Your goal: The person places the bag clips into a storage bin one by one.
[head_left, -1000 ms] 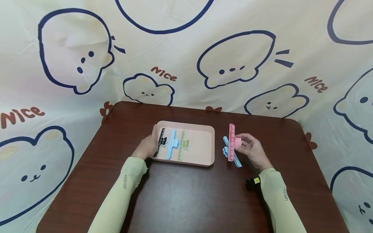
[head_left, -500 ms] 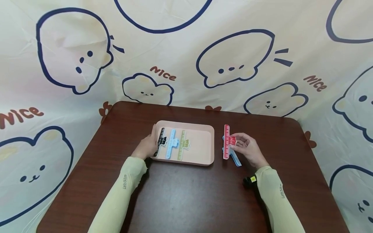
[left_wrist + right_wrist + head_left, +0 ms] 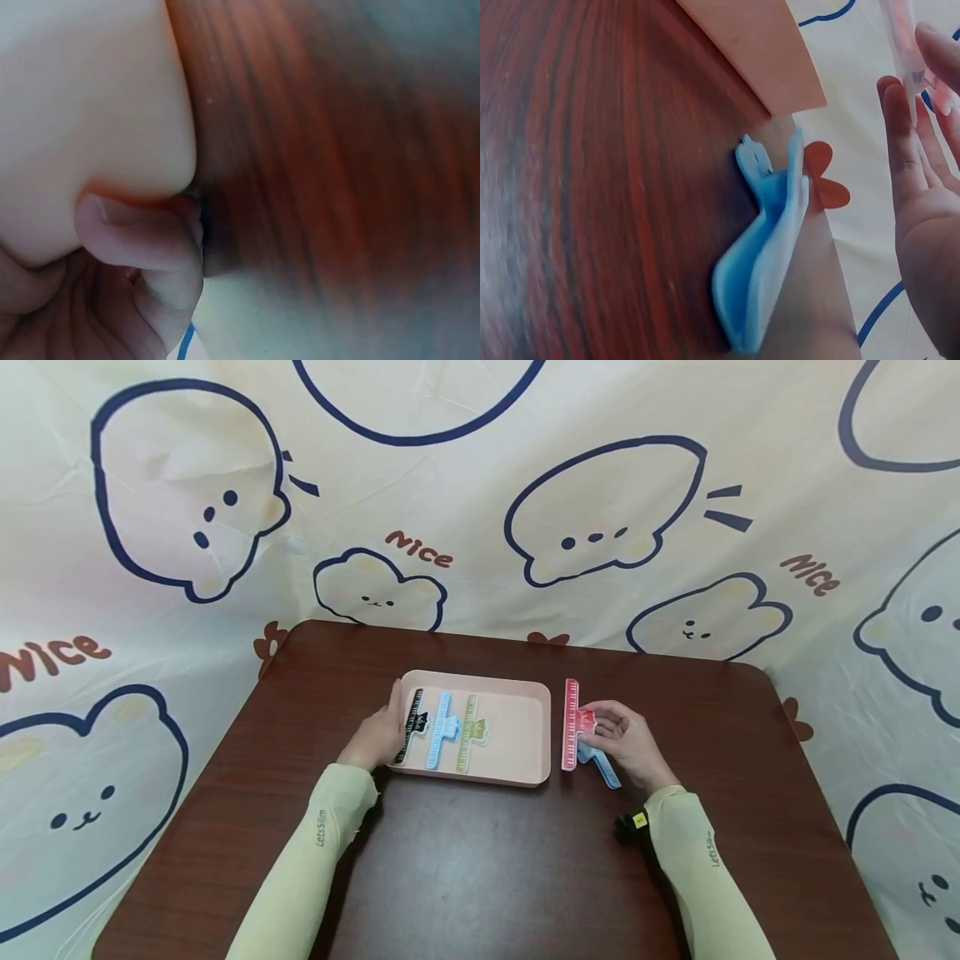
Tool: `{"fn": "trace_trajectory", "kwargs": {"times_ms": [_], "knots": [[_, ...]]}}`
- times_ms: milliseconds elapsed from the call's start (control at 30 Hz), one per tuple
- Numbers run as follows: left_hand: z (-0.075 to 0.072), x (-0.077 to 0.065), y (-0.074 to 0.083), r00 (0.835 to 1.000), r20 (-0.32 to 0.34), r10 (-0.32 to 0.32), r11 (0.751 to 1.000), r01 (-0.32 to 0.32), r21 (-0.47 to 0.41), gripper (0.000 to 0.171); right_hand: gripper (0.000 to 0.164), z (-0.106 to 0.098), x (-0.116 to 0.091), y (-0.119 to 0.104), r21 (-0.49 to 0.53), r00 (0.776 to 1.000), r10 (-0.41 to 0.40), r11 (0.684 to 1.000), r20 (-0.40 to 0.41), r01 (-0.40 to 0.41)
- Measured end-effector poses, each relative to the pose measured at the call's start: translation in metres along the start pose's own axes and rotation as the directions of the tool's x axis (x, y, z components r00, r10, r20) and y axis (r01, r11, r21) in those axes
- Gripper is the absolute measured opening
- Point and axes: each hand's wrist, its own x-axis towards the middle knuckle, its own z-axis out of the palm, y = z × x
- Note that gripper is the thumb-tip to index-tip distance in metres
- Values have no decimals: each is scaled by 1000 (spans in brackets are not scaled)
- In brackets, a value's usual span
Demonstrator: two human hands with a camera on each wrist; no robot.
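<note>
My left hand [image 3: 375, 735] grips the left edge of the pale pink tray [image 3: 517, 731]; in the left wrist view its thumb [image 3: 135, 236] bends against the tray wall [image 3: 112, 97]. Inside the tray lie three ruler-edged clips side by side: black [image 3: 412, 727], light blue [image 3: 439, 735] and green [image 3: 467, 739]. Just right of the tray, my right hand [image 3: 633, 747] pinches a red-pink clip [image 3: 571, 727] by its handle, ruler edge toward the tray. Below that clip, another blue clip [image 3: 606, 770] stands on the table, partly hidden by the hand and the red-pink clip.
The dark brown wooden table [image 3: 480, 868] has patterned cloth [image 3: 480, 510] hanging behind it and at both sides. A black device with a yellow label [image 3: 636, 823] is at the right wrist. The tray's right half is bare.
My right hand has carried the red-pink clip leftward from over the blue clip to beside the tray, turning its face. The left hand and tray have stayed put.
</note>
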Motion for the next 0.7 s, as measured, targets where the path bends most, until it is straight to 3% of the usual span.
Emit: {"fn": "trace_trajectory", "kwargs": {"times_ms": [133,367,700], "knots": [[0,0,0,1000,14,-17,1000,17,-16,76,55,8,4,-1,-43,1000,17,999,-2,-17],[0,0,-1,1000,-2,6,1000,-6,13,75,54,22,13,-5,-86,999,43,995,6,-42],[0,0,-1,1000,-11,-5,1000,5,-1,75,50,44,24,-11,-241,999,40,970,18,-34]]}}
